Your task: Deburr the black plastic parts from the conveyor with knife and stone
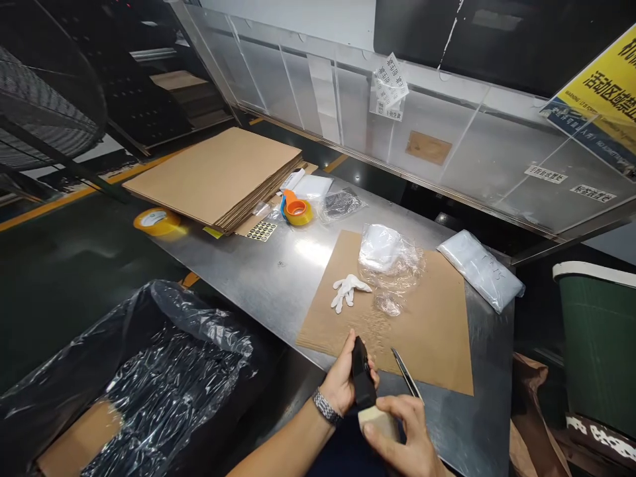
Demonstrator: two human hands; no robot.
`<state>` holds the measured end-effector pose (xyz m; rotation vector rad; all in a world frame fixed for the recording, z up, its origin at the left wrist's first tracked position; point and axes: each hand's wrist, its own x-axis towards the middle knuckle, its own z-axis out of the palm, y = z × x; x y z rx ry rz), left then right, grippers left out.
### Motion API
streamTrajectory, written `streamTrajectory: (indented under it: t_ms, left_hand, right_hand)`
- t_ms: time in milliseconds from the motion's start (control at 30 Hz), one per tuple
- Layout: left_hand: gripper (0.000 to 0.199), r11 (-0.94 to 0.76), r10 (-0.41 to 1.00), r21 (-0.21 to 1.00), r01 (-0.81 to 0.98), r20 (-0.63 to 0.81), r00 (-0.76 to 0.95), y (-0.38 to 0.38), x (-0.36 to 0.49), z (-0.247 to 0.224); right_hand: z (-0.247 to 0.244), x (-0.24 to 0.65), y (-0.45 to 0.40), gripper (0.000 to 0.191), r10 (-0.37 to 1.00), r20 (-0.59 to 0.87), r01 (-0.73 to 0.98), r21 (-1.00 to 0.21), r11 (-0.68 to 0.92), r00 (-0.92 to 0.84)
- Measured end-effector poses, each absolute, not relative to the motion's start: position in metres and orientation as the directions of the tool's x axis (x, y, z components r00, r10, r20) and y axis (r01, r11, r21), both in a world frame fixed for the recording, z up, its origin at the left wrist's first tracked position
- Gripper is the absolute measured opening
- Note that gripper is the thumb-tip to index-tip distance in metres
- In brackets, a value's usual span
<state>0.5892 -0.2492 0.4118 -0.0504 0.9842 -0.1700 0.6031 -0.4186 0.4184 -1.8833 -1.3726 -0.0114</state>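
My left hand (342, 383), a banded watch on its wrist, is closed around a dark, narrow, block-like object (362, 372) whose kind I cannot tell. In my right hand (410, 434), thumb and fingers grip a cream-coloured block (378, 421) close to the lower end of the dark object; whether the two touch is unclear. A slim metal tool with a pointed tip (405, 372), perhaps a cutter, sticks out beyond the right fingers; its lower end is hidden. Beneath both hands is a brown cardboard sheet (332, 324), with a white glove (350, 289) lying on it.
Clear plastic bags (392, 255) lie on the cardboard. A wrapped white packet (481, 270) sits at the table's right edge. Stacked cardboard (223, 172), an orange tape dispenser (297, 209) and a tape roll (157, 220) are further left. A black bag-lined bin (163, 384) stands below left.
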Motion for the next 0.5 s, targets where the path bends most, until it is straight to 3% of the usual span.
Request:
streamTrajectory:
  t_ms: [167, 267, 333, 400, 500]
  left_hand:
    - [0.038, 0.984, -0.176, -0.145, 0.100, -0.804, 0.568, -0.244, 0.587, 0.416]
    - [0.031, 0.998, 0.035, 0.060, 0.022, -0.804, 0.593, -0.237, 0.584, 0.421]
    - [0.019, 0.978, 0.181, 0.209, -0.025, -0.775, 0.606, -0.231, 0.580, 0.425]
    - [0.009, 0.960, 0.225, 0.279, -0.014, -0.742, 0.631, -0.230, 0.574, 0.428]
    - [0.034, 0.866, 0.292, 0.491, 0.091, -0.646, 0.706, -0.237, 0.562, 0.432]
  right_hand:
    - [0.387, 0.606, -0.429, 0.039, 0.741, 0.598, 0.913, -0.405, -0.048, 0.304]
    - [0.361, 0.615, -0.434, 0.039, 0.743, 0.600, 0.917, -0.396, -0.048, 0.297]
    - [0.339, 0.623, -0.436, 0.041, 0.723, 0.567, 0.888, -0.437, -0.142, 0.394]
    - [0.316, 0.635, -0.435, 0.041, 0.678, 0.524, 0.836, -0.482, -0.264, 0.516]
    - [0.287, 0.660, -0.431, 0.039, 0.604, 0.471, 0.756, -0.517, -0.402, 0.643]
